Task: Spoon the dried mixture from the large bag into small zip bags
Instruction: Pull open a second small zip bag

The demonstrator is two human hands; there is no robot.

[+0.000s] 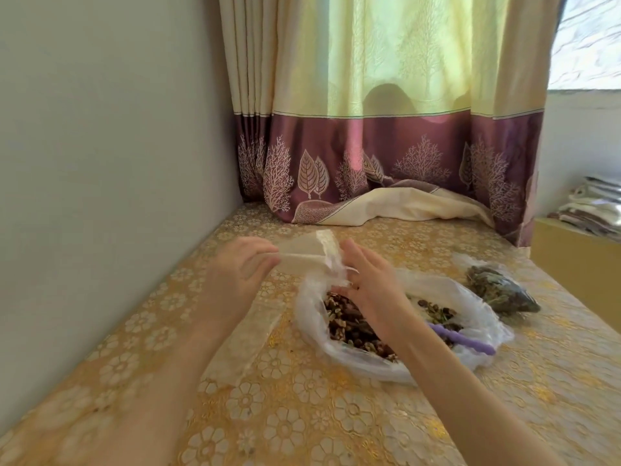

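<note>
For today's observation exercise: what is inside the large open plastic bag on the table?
The large bag holds a brown dried mixture and a purple spoon lying near its right side. The right hand and forearm cover the middle, so what lies beneath them cannot be seen.

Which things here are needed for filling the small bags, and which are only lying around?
Belong to the job:
- large bag of dried mixture
- purple spoon lying in it
- small zip bag, held by left hand and right hand
- filled bag

Just lying about:
- curtain
- folded cloths
</note>
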